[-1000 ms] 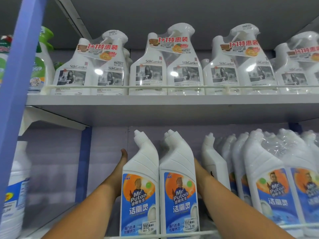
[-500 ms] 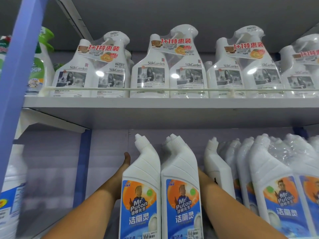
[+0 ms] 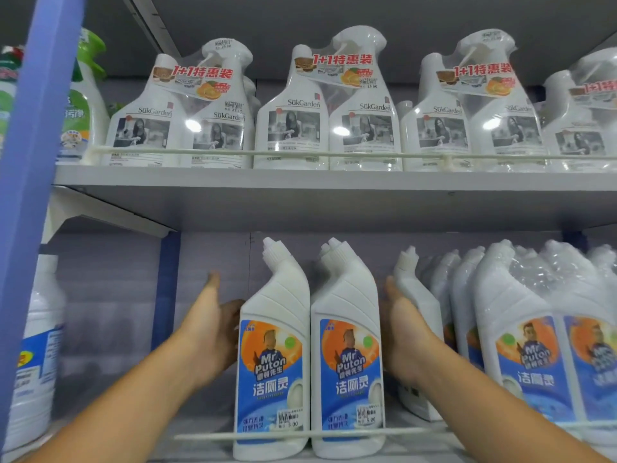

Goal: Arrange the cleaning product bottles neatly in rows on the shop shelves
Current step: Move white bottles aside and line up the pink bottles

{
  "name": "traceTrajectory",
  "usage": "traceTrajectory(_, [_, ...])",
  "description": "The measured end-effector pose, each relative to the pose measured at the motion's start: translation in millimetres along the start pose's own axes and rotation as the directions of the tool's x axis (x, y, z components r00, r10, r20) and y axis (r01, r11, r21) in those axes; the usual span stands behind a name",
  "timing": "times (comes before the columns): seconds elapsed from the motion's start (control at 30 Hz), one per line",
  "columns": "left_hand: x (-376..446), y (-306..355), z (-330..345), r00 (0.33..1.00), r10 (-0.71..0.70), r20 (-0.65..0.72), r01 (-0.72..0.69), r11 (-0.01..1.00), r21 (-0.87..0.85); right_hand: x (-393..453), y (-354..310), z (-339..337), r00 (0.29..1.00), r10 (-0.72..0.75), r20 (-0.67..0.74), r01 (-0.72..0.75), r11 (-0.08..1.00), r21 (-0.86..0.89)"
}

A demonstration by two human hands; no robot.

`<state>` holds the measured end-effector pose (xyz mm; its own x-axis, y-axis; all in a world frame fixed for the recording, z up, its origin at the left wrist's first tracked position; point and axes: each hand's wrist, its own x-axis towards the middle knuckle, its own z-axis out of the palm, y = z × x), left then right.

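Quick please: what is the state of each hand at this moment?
Left hand: open, fingers straight, flat against the left side of the left Mr Puton bottle.
Right hand: open, flat beside the right Mr Puton bottle; contact hidden.

There is a single view, from a camera worn on the person's head, so nothing is shared with a second one. It faces straight into the shelving and tilts slightly upward: the underside of the upper shelf shows, and the top row of spray bottles is seen from below. It sits close, with both forearms entering from the bottom corners and the left hand and right hand reaching toward the lower shelf's back. The wide lens bends the blue upright post at the left edge. The front rail of the lower shelf runs along the bottom of the view.
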<state>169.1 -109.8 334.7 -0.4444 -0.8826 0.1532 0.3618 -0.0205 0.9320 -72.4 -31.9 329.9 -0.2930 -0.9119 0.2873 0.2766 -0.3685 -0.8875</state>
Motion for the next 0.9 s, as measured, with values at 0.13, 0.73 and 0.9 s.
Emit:
traceTrajectory(0.13, [-27.8, -35.5, 1.0, 0.989, 0.149, 0.018, -0.150, 0.978, 0.146, -35.5, 23.9, -4.7, 0.986, -0.164, 0.020, 0.164, 0.970, -0.178])
traceTrajectory(0.73, [-45.6, -46.5, 6.3, 0.943, 0.328, 0.057, -0.313, 0.815, 0.487, -74.7, 46.2, 21.6, 0.907, -0.420, -0.029, 0.297, 0.687, -0.663])
traceTrajectory(0.9, [-49.6, -44.0, 4.8, 0.926, 0.377, 0.009, -0.334, 0.808, 0.485, -75.9, 18.2, 3.6, 0.842, -0.537, -0.053, 0.336, 0.599, -0.727])
